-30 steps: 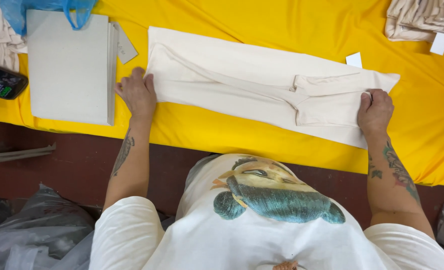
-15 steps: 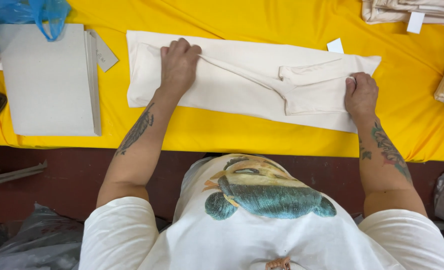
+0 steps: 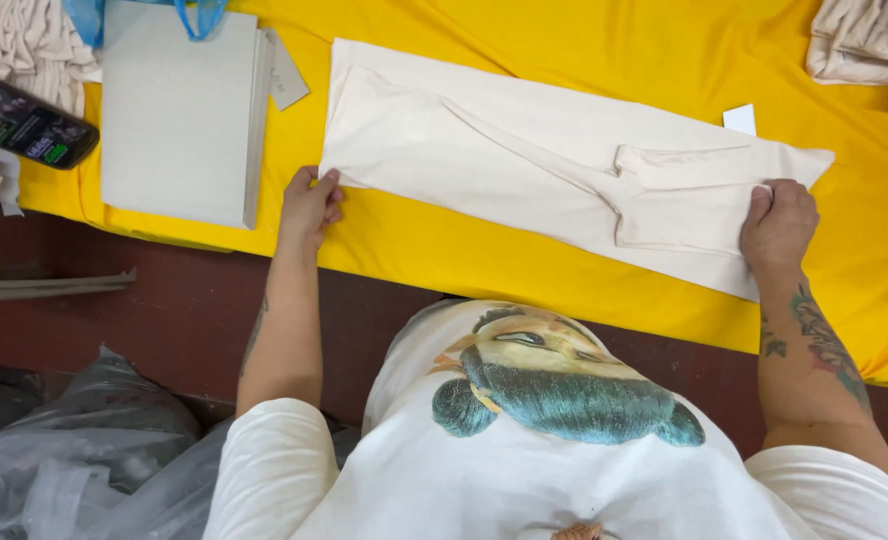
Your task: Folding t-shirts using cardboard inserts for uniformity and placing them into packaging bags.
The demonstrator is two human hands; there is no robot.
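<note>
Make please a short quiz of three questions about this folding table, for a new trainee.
1. True or false: the left hand presses on the middle of the cream cloth bag.
2. What colour is the table cover?
3. Which lies nearest the left hand? A) the grey flat stack B) the white tag C) the folded cloth pile

Key: 1 false, it grips the bag's near left corner, while the right hand holds the right end; 2 yellow; 3 A.
</note>
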